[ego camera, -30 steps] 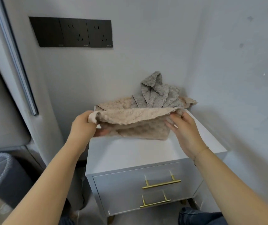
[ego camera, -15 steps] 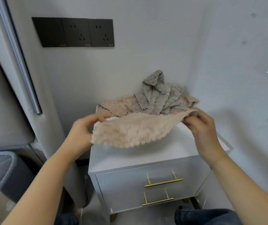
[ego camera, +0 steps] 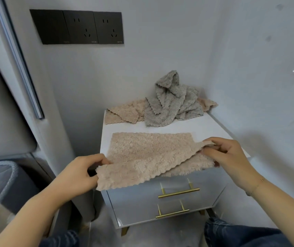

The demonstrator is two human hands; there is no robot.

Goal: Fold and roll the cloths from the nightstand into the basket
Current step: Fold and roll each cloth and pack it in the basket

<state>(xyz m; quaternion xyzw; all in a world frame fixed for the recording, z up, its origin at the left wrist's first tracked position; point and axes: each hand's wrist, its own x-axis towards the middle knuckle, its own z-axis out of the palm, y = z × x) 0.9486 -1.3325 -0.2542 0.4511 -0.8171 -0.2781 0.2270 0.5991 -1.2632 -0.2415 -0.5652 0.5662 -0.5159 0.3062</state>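
Since the earlier frames the fluffy beige square cloth [ego camera: 148,154] has come down from mid-air: far half now spread flat on the white two-drawer nightstand [ego camera: 219,127], near edge hanging over the front toward the person. Both hands dropped with it and sit lower and closer to the body.

Left hand [ego camera: 76,175] pinches the near-left corner, thumb on top, fingers curled under. Right hand [ego camera: 226,155] pinches the near-right corner; cloth looks doubled or bunched there, a lower layer showing just under the fingers. Neither hand is free.

Beyond the hands, at the back of the nightstand top, a crumpled grey fluffy cloth [ego camera: 171,102] is heaped in the corner, lying over a second beige cloth [ego camera: 124,113] that pokes out to its left and right. Both unfolded, well apart from the hands.

Down and to the left of the left hand, a grey fabric basket [ego camera: 5,177] shows at the frame edge; inside not visible, cannot tell if anything is in it.

Progress, my read: early. Cloth in hand is only being laid out for its first fold; no fold finished, no roll started. Left: fold, roll, drop in basket, then the same for the two at the back. Pale blurred item at bottom-left corner, unclear what.
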